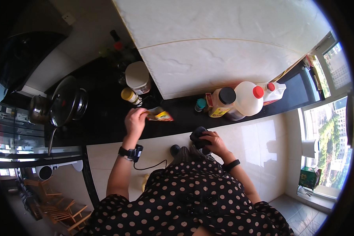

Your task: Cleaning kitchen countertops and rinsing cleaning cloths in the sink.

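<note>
My left hand (135,119) pinches one end of a small red and yellow food packet (162,116) over the black countertop (115,124). A crumpled dark cloth (199,137) is gripped in my right hand (214,141), in front of the counter's edge and above the floor. Beyond the packet stand a jar with a yellow lid (130,95) and a white lidded plastic container (138,77). A small jar with a teal lid (200,104) is on the counter between my two hands, nearer the wall.
Right along the counter stand a black-lidded jar (226,96), a large translucent jug with a red cap (247,100) and a white jug (275,91). At left are a pan with a glass lid (65,101) and a metal pot (39,109). A tiled wall (194,67) rises behind.
</note>
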Available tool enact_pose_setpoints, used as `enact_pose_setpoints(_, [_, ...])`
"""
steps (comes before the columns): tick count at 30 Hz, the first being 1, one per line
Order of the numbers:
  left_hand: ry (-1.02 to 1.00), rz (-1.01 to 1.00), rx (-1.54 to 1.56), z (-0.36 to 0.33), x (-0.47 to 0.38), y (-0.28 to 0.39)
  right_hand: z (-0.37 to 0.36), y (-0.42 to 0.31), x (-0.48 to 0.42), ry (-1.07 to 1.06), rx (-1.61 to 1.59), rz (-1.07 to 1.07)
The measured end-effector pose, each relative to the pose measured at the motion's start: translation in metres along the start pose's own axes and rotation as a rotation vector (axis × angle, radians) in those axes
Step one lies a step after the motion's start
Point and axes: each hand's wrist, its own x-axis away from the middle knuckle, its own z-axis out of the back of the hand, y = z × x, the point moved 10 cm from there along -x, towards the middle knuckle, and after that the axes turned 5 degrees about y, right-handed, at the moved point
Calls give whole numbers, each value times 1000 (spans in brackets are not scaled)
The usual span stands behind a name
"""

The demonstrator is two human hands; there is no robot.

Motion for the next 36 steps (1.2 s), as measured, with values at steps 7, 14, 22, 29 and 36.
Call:
enact_pose_setpoints(7, [14, 25, 101, -84, -17, 40, 4, -1, 5, 37, -11, -9])
enact_pose_setpoints(14, [-12, 19, 151, -124, -25, 47, 7, 7, 17, 51, 2, -35])
enact_pose_setpoints(22, [59, 105, 281, -109, -13, 49, 27, 5, 14, 176, -26, -7])
enact_pose_setpoints(29, [102, 70, 262, -77, 13, 40, 38, -5, -8, 291, 17, 14])
enact_pose_setpoints(36, [-181, 117, 212, -72, 101, 26, -25, -6, -43, 113, 251, -1])
